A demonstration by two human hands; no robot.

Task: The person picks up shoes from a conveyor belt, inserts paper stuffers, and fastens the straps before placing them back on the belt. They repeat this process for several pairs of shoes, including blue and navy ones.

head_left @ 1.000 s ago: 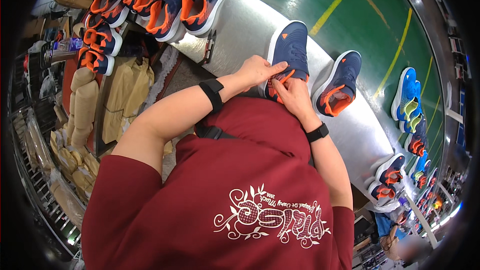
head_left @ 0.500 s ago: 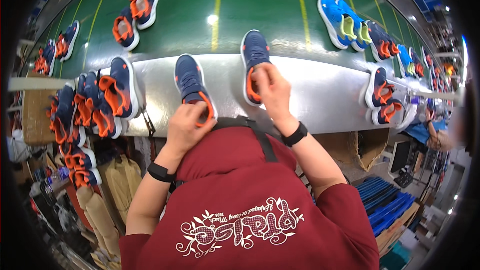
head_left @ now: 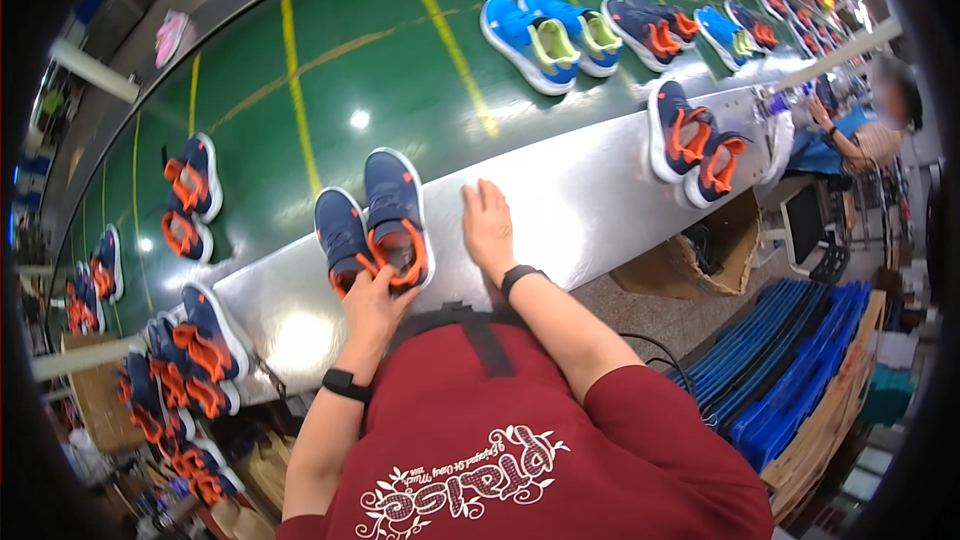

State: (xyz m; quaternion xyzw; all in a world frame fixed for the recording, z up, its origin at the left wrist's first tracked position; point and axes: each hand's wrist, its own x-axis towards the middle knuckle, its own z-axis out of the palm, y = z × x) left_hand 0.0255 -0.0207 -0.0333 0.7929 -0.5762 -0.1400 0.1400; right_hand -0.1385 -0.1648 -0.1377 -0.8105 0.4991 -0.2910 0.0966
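Note:
Two navy sneakers with orange linings stand side by side at the inner edge of the steel ledge, toes pointing away from me: the left sneaker and the right sneaker. My left hand pinches them together at their heels, its fingertips around the orange collars. To the right of the pair, my right hand holds nothing; its fingers are stretched out over the bare steel ledge.
Beyond the ledge runs a green conveyor belt with yellow lines. Blue sneakers and more navy pairs sit on it. Another navy pair stands on the ledge at right, and several crowd its left end. A seated person is far right.
The right sneaker now stands close against the left one, and my right hand has let go of it. My left hand now grips both heels. The view has swung to the right.

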